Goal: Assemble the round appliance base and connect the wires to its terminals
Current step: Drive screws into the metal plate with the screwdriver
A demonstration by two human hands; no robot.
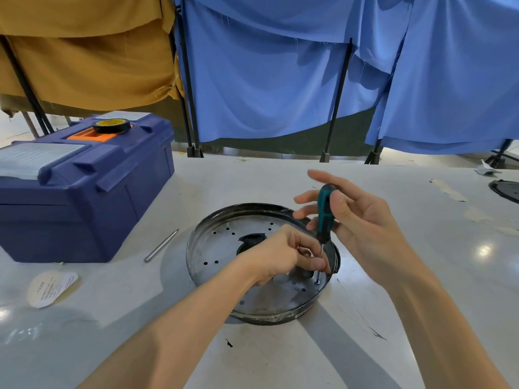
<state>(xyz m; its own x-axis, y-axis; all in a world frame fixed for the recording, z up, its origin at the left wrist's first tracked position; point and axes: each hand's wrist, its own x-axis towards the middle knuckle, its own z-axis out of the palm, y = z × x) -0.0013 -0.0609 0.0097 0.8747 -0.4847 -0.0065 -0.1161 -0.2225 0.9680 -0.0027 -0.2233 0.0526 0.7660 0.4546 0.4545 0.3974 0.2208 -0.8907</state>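
Nearest us, our left hand (283, 255) is curled inside the round base (222, 245), its thumb and forefinger pinching the low end of the screwdriver (325, 217) shaft. Just below those fingertips the tip meets a small screw (317, 282) by the base's near-right rim (whether it is seated in the head is too small to tell). The tool's long axis runs almost upright from the screw, leaning slightly away from us. Above the left fingers, our right hand (359, 223) pinches the teal handle between thumb and lower fingers, the other fingers spread loose beyond it. We judge the turning falls to the right hand, with the left only steadying. Further left of the fingers lie a metal rod (161, 245) and a blue toolbox (84, 197).
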